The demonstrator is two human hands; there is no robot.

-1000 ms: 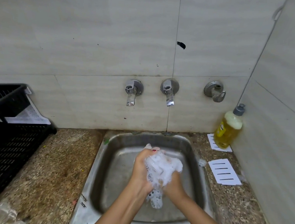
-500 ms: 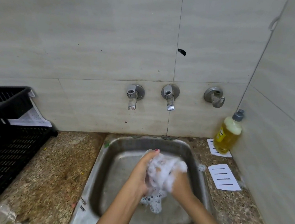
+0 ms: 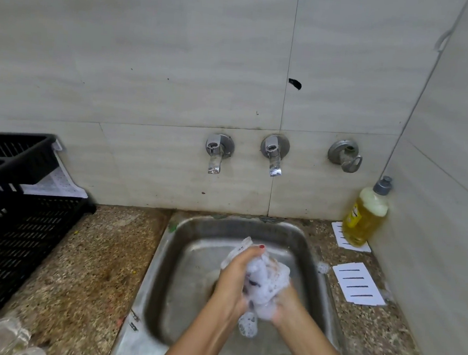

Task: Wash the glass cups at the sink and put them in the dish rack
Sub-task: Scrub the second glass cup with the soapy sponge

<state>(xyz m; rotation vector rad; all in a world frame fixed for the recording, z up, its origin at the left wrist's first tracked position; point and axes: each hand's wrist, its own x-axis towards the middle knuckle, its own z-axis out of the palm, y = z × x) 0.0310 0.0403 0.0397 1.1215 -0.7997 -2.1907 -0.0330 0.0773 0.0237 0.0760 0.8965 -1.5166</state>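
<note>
Over the steel sink [image 3: 163, 256] my left hand [image 3: 235, 279] grips a glass cup [image 3: 239, 248], whose clear rim sticks out past my fingers. My right hand [image 3: 284, 303] is wrapped in white foam [image 3: 266, 282] and presses against the cup from the right; I cannot tell whether it holds a sponge. Suds drip below my hands. More clear glassware [image 3: 1, 335] lies on the counter at the bottom left. The black dish rack [image 3: 10, 231] stands on the left.
Two taps [image 3: 216, 156] [image 3: 274, 158] and a valve [image 3: 345, 156] stick out of the tiled wall above the sink; no water runs. A yellow dish soap bottle [image 3: 365, 214] stands in the right corner beside white paper cards [image 3: 358, 283]. The counter [image 3: 92, 264] is speckled granite.
The view has tilted up a little, so the scene sits lower in frame. My hands have kept rubbing the soapy cup; my left fingers have closed further round it.
</note>
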